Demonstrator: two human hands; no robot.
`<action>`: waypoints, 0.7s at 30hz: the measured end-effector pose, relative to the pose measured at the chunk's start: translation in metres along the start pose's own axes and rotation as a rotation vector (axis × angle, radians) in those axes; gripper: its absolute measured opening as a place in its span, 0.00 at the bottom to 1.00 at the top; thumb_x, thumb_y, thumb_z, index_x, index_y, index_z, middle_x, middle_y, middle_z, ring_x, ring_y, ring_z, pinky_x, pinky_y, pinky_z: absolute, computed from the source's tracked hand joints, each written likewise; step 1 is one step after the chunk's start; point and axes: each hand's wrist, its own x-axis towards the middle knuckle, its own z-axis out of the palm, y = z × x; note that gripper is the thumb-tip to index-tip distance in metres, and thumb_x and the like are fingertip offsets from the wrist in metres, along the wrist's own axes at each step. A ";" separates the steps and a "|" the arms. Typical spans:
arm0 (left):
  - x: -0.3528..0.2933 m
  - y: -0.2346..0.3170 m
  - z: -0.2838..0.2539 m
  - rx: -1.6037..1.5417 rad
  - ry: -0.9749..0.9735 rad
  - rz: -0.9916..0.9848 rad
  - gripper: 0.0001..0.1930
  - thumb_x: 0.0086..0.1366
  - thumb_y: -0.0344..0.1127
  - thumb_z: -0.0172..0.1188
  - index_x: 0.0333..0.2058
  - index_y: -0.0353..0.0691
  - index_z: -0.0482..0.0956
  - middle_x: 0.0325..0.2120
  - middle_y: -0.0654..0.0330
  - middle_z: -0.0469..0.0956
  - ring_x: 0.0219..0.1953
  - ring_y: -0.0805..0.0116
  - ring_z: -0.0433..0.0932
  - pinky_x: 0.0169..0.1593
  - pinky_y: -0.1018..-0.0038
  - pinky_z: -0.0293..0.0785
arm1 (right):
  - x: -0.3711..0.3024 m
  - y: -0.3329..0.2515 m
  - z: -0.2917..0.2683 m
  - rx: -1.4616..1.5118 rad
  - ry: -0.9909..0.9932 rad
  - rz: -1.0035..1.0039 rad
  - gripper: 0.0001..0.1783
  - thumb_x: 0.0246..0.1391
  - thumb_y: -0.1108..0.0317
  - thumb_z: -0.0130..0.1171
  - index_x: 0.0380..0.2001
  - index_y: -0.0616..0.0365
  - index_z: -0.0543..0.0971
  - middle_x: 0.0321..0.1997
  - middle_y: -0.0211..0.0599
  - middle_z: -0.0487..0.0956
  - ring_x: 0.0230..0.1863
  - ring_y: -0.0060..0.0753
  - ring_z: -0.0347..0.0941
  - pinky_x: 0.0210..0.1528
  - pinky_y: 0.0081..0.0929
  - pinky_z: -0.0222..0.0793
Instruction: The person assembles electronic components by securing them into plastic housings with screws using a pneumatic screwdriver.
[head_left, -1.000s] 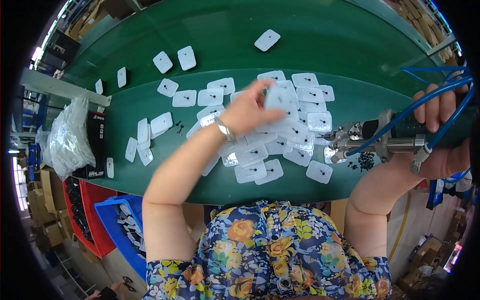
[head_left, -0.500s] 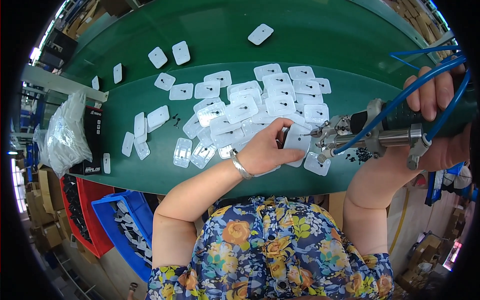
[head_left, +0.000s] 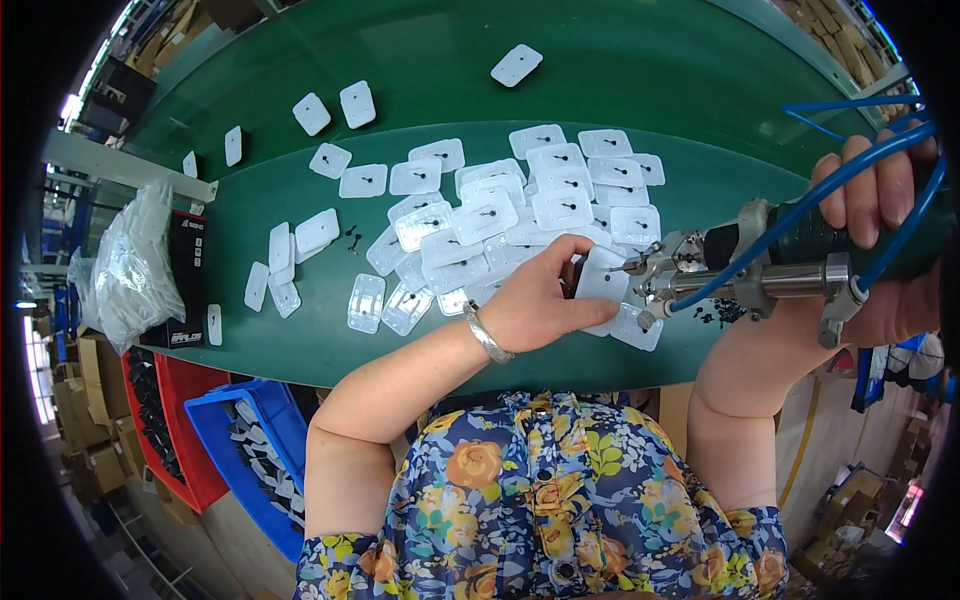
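Note:
My left hand (head_left: pixel 540 295) grips a white square plastic plate (head_left: pixel 603 280) and holds it upright just above the green table (head_left: pixel 650 70). My right hand (head_left: pixel 880 200) is wrapped around a pneumatic screwdriver (head_left: pixel 760 262) with blue air hoses (head_left: pixel 860 170). The tool's tip (head_left: pixel 625 268) touches the face of the held plate. A silver bracelet (head_left: pixel 486 332) sits on my left wrist. Under and behind the hands lies a pile of white plates (head_left: pixel 520 215), each with a small dark screw at its middle.
Loose plates (head_left: pixel 325 115) are scattered to the far left of the table. A clear bag of parts (head_left: pixel 130 265) and a black box (head_left: pixel 185 280) sit at the table's left end. Red and blue bins (head_left: pixel 235 440) stand below the near edge. Small dark screws (head_left: pixel 352 238) lie among the plates.
My left hand picked a plate from the pile, drew it back toward me and now holds it against the screwdriver's tip. The right hand brought the tool slightly left.

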 end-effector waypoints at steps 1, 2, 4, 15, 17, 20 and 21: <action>0.000 0.000 0.001 0.012 -0.009 -0.006 0.27 0.45 0.40 0.66 0.42 0.37 0.65 0.20 0.65 0.68 0.23 0.77 0.65 0.27 0.81 0.63 | 0.000 0.000 0.002 0.001 0.004 0.002 0.31 0.52 0.41 0.43 0.41 0.63 0.67 0.30 0.31 0.68 0.31 0.19 0.65 0.31 0.17 0.64; -0.001 0.000 0.002 0.011 -0.009 -0.007 0.27 0.45 0.40 0.66 0.42 0.37 0.65 0.20 0.65 0.68 0.23 0.77 0.65 0.27 0.81 0.63 | -0.001 0.000 0.004 0.003 0.008 0.004 0.31 0.52 0.41 0.43 0.40 0.63 0.67 0.30 0.31 0.68 0.31 0.19 0.65 0.32 0.17 0.64; -0.001 0.003 0.003 0.037 0.003 -0.026 0.26 0.45 0.39 0.65 0.41 0.36 0.65 0.21 0.64 0.70 0.23 0.76 0.67 0.27 0.80 0.64 | -0.006 0.001 0.023 0.006 0.013 0.006 0.31 0.52 0.41 0.43 0.40 0.63 0.67 0.31 0.31 0.68 0.31 0.19 0.65 0.32 0.17 0.64; -0.003 -0.004 -0.023 0.059 0.119 -0.060 0.28 0.47 0.36 0.64 0.46 0.36 0.62 0.28 0.61 0.72 0.29 0.76 0.70 0.34 0.80 0.69 | -0.006 -0.006 0.015 0.018 0.014 -0.002 0.30 0.52 0.42 0.43 0.41 0.62 0.68 0.33 0.32 0.69 0.34 0.19 0.65 0.35 0.16 0.64; -0.005 -0.005 -0.023 0.043 0.129 -0.097 0.28 0.48 0.34 0.64 0.47 0.38 0.62 0.33 0.62 0.71 0.33 0.77 0.70 0.37 0.79 0.70 | -0.001 -0.006 0.005 -0.046 -0.020 -0.066 0.30 0.52 0.42 0.44 0.41 0.62 0.68 0.34 0.32 0.69 0.36 0.19 0.65 0.37 0.17 0.64; -0.003 -0.007 -0.012 0.034 0.115 -0.041 0.29 0.48 0.34 0.64 0.48 0.38 0.61 0.32 0.62 0.71 0.32 0.77 0.70 0.37 0.79 0.70 | 0.005 -0.002 0.010 -0.149 -0.069 -0.167 0.30 0.52 0.43 0.45 0.42 0.61 0.68 0.36 0.32 0.69 0.38 0.19 0.65 0.39 0.17 0.64; -0.003 -0.006 -0.008 0.049 0.095 -0.024 0.29 0.48 0.37 0.64 0.47 0.36 0.61 0.28 0.61 0.72 0.29 0.75 0.70 0.34 0.79 0.69 | 0.013 -0.003 -0.008 -0.184 -0.086 -0.201 0.30 0.51 0.43 0.46 0.42 0.61 0.68 0.37 0.32 0.69 0.38 0.19 0.65 0.40 0.17 0.63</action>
